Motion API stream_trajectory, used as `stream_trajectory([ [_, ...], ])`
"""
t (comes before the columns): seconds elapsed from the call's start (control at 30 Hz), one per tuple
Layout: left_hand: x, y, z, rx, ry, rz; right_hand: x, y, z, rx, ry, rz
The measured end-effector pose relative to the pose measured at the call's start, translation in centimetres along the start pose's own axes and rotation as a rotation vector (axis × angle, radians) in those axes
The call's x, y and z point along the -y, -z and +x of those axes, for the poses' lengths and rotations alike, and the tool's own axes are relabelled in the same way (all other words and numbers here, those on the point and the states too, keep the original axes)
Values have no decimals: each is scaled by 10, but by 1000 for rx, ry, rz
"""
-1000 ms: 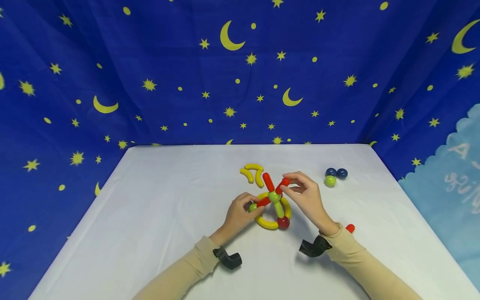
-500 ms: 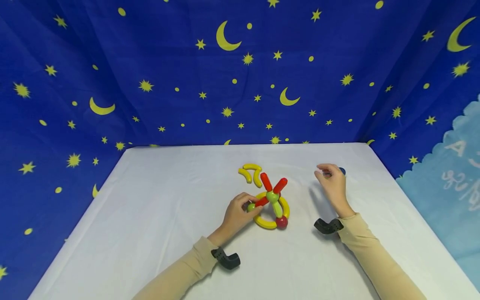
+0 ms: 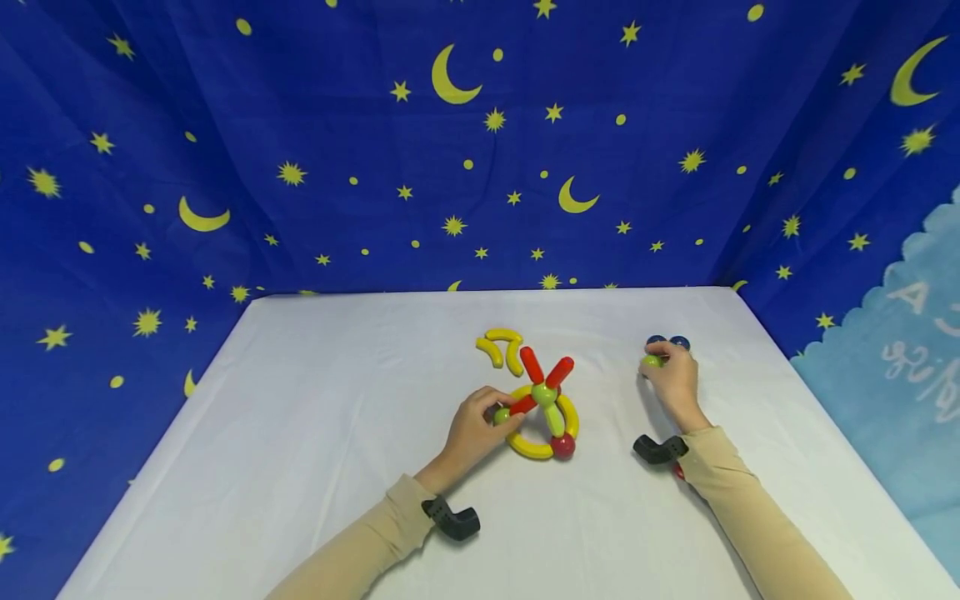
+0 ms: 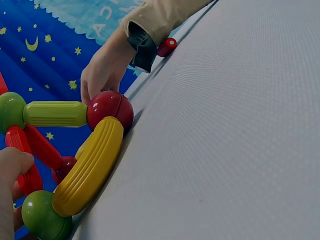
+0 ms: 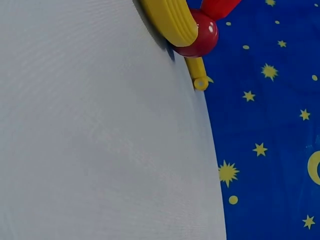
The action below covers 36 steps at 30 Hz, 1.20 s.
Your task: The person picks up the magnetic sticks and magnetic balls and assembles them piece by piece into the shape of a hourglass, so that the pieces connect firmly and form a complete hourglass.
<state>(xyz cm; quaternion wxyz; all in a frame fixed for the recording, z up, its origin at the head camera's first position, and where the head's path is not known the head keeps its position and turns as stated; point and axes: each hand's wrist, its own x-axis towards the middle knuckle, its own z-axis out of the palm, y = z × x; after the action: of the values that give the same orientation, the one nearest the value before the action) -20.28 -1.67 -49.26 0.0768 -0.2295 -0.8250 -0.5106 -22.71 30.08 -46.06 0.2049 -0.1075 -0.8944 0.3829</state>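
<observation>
A ring of curved yellow pieces (image 3: 531,450) with a red ball (image 3: 563,446) lies on the table. Above it, a green ball (image 3: 543,394) joins a light green rod (image 3: 554,419) and red rods (image 3: 559,372); two red rods point upward. My left hand (image 3: 474,430) pinches the lower-left red rod beside another green ball (image 3: 502,415); its thumb lies on that rod (image 4: 30,172) in the left wrist view. At the right, the fingers of my right hand (image 3: 677,384) are curled round a loose green ball (image 3: 652,362), in front of two dark blue balls (image 3: 680,342).
Several loose curved yellow pieces (image 3: 503,334) lie behind the ring. A red piece (image 3: 678,471) shows partly beside the right sleeve, and its end (image 4: 168,46) appears in the left wrist view. A blue patterned cloth (image 3: 360,125) rises behind the white table (image 3: 300,400).
My right hand has let go of the upper right red rod and moved right to the loose balls, where it has taken hold of the green one. My left hand keeps its grip.
</observation>
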Motion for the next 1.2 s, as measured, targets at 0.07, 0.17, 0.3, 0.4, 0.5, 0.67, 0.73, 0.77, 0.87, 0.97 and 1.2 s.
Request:
stream_trajectory([
  [0.07,0,0,0,0,-1,3,0,0,-1,48,-3,-24],
  [0.17,0,1,0,7,-8,6,0,-1,0,101,17,-44],
  [0.3,-1,2,0,14,-15,4,16,-1,2,130,69,-10],
  [0.4,0,3,0,7,-14,6,48,0,5,149,114,100],
  [0.5,0,3,1,-1,-10,1,90,1,6,215,153,240],
  [0.67,-1,3,1,-7,-22,-6,146,-4,4,416,245,398],
  [0.73,-1,2,1,-2,-24,-2,158,-8,2,496,293,416],
  [0.77,-1,1,1,1,-26,0,161,-10,2,530,317,417],
  [0.87,-2,0,1,11,-29,7,166,-16,-1,607,376,390],
  [0.97,-2,0,0,11,-37,18,165,-20,-3,645,408,368],
  [1.2,0,0,0,-9,-25,42,164,-18,-7,662,462,383],
])
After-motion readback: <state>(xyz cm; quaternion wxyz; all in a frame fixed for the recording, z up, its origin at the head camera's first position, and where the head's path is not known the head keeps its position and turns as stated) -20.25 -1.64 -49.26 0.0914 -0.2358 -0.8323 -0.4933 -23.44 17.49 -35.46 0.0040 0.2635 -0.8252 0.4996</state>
